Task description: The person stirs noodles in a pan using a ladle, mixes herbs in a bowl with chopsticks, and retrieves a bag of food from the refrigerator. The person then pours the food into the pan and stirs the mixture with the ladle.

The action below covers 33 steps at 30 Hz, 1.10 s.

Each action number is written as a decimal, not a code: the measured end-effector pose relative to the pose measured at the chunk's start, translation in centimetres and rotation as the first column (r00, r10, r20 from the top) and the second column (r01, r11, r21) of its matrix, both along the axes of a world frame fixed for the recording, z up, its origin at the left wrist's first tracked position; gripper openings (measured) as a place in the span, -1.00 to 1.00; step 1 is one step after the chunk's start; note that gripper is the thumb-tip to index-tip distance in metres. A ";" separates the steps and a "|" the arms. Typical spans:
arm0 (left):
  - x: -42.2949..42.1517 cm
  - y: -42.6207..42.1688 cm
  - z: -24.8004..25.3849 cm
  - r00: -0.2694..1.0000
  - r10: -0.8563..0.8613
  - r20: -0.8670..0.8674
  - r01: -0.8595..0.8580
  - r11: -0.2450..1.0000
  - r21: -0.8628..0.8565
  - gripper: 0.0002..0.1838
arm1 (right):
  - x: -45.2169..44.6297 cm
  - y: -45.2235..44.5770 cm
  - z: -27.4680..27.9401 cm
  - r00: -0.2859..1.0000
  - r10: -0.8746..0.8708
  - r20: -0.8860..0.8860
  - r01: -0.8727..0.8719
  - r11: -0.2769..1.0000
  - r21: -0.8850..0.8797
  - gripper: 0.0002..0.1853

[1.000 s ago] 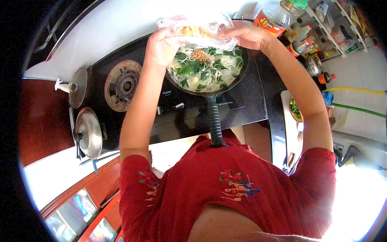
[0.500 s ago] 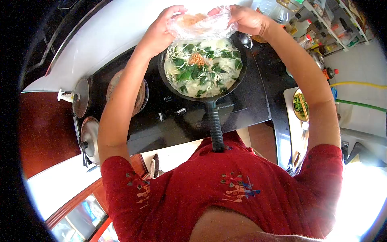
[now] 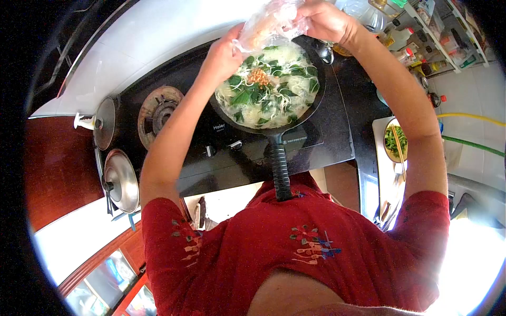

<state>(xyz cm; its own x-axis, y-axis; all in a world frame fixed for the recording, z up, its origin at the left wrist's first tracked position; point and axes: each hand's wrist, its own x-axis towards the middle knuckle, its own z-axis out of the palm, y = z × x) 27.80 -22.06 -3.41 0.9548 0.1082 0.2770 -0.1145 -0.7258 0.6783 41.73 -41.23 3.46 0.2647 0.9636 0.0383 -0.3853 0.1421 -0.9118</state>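
A clear plastic bag [image 3: 269, 26] with something pale orange inside is stretched between my two hands, above the far edge of the pan. My left hand [image 3: 224, 55] has its fingers closed on the bag's left side. On the right side, my right hand [image 3: 326, 22] pinches the bag's upper part. Below them sits a black frying pan [image 3: 279, 164] on the stove, its ridged handle toward my body. It holds a pale soup [image 3: 284, 108] with green leaves, thin white strands and a small heap of chopped brown bits [image 3: 259, 77].
To the left are a bare burner [image 3: 159, 117], a metal lid [image 3: 122, 181] and a glass lid [image 3: 105, 124]. A bowl of chopped greens [image 3: 395, 139] with chopsticks stands right. Bottles [image 3: 408, 53] and a rack fill the far right; a ladle [image 3: 326, 54] lies beside the pan.
The bag has tilted, its right side higher. My left hand has moved down and right, my left forearm inward, showing more of the burner. My right hand has shifted slightly right.
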 end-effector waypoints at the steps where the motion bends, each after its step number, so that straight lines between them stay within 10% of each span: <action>1: -0.3 -0.7 0.2 0.999 0.033 -0.027 -0.033 0.999 0.013 -0.31 | 0.2 0.1 -0.3 0.998 -0.007 -0.063 0.009 0.999 0.034 -0.56; 8: 1.1 0.7 -3.6 0.985 -0.103 -0.138 0.060 0.956 -0.287 -0.49 | -0.4 0.4 -0.9 0.939 -0.130 -0.319 0.082 0.984 -0.158 -0.66; 12: 0.1 -0.1 -1.7 0.981 -0.154 -0.122 -0.036 0.466 -0.884 -0.64 | 2.0 0.0 -5.2 0.939 -0.283 -0.196 0.205 0.917 -0.342 -0.60; 18: -0.4 1.3 -2.6 0.968 -0.252 0.000 0.035 0.134 -0.990 -0.66 | -1.6 -0.8 -5.4 0.909 -0.351 -0.223 0.214 0.855 -0.471 -0.68; 26: -1.1 0.9 -2.0 0.984 -0.139 -0.108 -0.092 0.116 -0.989 -0.65 | -4.3 -2.2 -6.1 0.957 -0.281 -0.068 0.201 0.815 -0.543 -0.65; 31: -1.9 0.9 -2.9 0.922 -0.378 -0.085 -0.047 0.108 -0.993 -0.58 | -4.0 -2.2 -4.3 0.937 -0.268 -0.223 0.141 0.878 -0.458 -0.62; 33: -2.2 -2.2 -2.5 0.949 -0.218 -0.227 -0.187 0.189 -0.964 -0.53 | -4.0 -2.2 -4.1 0.922 -0.278 -0.271 0.149 0.898 -0.413 -0.62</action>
<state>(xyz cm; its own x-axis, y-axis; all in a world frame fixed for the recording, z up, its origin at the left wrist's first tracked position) 25.61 -24.26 -5.91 0.9561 0.0778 -0.2825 0.1984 0.5376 0.8195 37.78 -43.43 -0.64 0.4016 0.8053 -0.4362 -0.6603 -0.0754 -0.7472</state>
